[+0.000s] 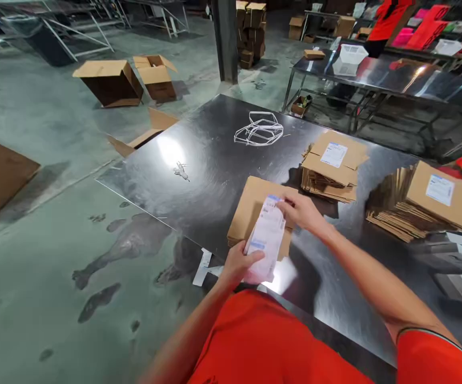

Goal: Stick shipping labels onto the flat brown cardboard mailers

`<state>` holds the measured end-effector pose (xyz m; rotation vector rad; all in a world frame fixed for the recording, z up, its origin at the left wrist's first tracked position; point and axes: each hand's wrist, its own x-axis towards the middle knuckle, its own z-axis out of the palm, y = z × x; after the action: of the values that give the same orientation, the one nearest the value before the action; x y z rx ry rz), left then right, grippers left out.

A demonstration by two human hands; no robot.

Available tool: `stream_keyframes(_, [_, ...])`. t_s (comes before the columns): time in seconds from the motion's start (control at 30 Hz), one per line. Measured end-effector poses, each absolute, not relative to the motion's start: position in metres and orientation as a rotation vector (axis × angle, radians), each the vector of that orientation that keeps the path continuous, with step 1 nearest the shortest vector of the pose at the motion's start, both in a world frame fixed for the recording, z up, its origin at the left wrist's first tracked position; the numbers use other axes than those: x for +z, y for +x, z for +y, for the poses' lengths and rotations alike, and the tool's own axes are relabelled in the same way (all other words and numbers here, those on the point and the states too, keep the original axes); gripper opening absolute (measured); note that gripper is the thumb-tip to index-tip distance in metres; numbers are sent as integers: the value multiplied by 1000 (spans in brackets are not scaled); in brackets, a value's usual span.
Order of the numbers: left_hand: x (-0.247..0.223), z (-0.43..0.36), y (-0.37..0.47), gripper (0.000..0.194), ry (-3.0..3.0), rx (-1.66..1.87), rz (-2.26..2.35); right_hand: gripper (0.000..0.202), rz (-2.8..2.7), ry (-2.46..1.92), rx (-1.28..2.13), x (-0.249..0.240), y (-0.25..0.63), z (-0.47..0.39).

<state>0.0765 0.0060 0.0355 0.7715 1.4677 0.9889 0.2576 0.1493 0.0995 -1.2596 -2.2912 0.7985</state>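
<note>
My left hand (pixel 242 262) grips the lower left edge of a strip of white printed labels (pixel 268 230), thumb on top. At the strip's upper right, the fingers of my right hand (pixel 301 210) pinch its edge. The strip has blue bands and small print, and its lower end looks pinkish. Beneath it lies a stack of flat brown cardboard (pixel 251 205), partly covered by the strip and my hands. Farther right on the metal table (pixel 210 144) is another cardboard stack (pixel 315 160) with a white label on its top piece.
A leaning cardboard stack (pixel 399 208) with a label stands at the right. White strapping (pixel 260 130) lies coiled near the far edge, with a crumpled scrap (pixel 181 170) to its left. Open boxes (pixel 111 82) sit on the floor. Behind are a pillar (pixel 225 42) and a person in red (pixel 387 21).
</note>
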Motion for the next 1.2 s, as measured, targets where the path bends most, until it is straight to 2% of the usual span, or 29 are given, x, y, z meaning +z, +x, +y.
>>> stream_keyframes(0.07, [28,5,72,29,756,953,1470,18,-2285,-1350,719,95,250,180])
stream_keyframes(0.2, [15,-4,62,27,702,916,1453,45,-2449,-1463,614,79,238,203])
stream_keyframes(0.6, [8,-13,54,26,640,802,1361,48,-2523,-1550,579,73,239,192])
stream_keyframes(0.67, [4,-18,49,26,632,781,1357,58,-2530,-1623,532,71,238,193])
stream_keyframes(0.77, [-2,-38,32,31,650,757,1406,87,-2398,-1780,363,71,238,187])
stream_keyframes(0.8, [-3,-46,24,34,651,760,1440,88,-2347,-1769,314,70,236,181])
stream_keyframes(0.93, [3,-67,-2,37,747,840,1491,55,-2461,-1390,411,53,219,150])
stream_keyframes(1.03, [11,-71,-12,33,946,800,1453,59,-2555,-1255,511,33,212,141])
stream_keyframes(1.2, [22,-87,-27,39,1100,519,1425,60,-2582,-1199,524,25,234,167])
